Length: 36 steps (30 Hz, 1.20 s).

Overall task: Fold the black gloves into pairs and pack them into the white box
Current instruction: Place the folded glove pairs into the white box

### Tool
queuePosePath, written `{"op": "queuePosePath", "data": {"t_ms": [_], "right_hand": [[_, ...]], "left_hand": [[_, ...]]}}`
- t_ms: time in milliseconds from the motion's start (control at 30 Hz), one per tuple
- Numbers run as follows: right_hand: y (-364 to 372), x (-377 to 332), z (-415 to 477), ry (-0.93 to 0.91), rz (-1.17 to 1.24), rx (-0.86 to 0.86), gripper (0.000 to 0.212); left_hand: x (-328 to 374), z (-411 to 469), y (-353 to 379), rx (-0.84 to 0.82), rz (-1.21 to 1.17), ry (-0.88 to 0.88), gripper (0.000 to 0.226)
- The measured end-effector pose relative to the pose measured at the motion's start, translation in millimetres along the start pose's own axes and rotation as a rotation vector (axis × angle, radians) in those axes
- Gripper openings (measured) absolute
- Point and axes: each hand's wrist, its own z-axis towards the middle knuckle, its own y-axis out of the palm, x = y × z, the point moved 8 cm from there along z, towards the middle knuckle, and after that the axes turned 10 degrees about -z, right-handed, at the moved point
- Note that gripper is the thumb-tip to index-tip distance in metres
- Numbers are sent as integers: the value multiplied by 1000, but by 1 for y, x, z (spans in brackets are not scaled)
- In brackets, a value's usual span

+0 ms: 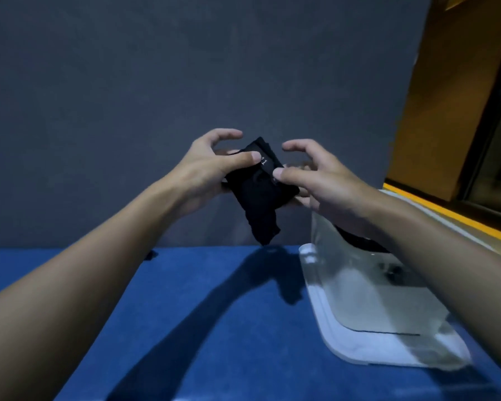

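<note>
A folded bundle of black gloves (259, 192) hangs in the air above the far edge of the blue table. My left hand (211, 169) pinches its upper left side, thumb on top. My right hand (315, 175) grips its right side, thumb pressed on the fabric and index finger lifted. The bundle's lower end dangles free. The white box (359, 299), translucent and open, stands on the table at the right, below my right forearm. More black fabric (359, 241) shows inside it, partly hidden by my arm.
The blue table (200, 328) stretches across the foreground. A grey wall (185, 68) rises right behind it. At the far right is an orange wall and a yellow-edged ledge (446, 212). A small dark object (149, 254) lies at the table's back edge.
</note>
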Motion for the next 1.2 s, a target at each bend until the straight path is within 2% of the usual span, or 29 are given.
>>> {"op": "queuePosePath", "data": {"t_ms": [100,267,367,600,700,833,967,1100,1200], "right_hand": [[-21,-8,-6,-42,-35,-14,50],[-69,-8,-16,-49,-136,89,37],[-97,1,-19,-16,-161,141,37],[-140,31,-13,118,-254,241,39],[-142,46,0,179,-242,234,32],[-139,74,16,262,-258,216,25],[-141,100,23,293,-432,172,20],[-139,118,28,297,-780,40,38],[-137,126,26,325,-865,-40,46]], "left_hand": [[5,15,30,-61,3,1,52],[-2,39,81,-109,18,4,50],[-16,49,104,-134,60,-22,47],[-71,58,107,-203,356,-54,37],[-92,58,101,-220,445,-80,30],[-106,53,102,-246,431,-106,27],[-118,50,98,-260,446,-130,28],[-121,52,97,-245,436,-115,28],[-123,53,96,-244,427,-113,27]]}}
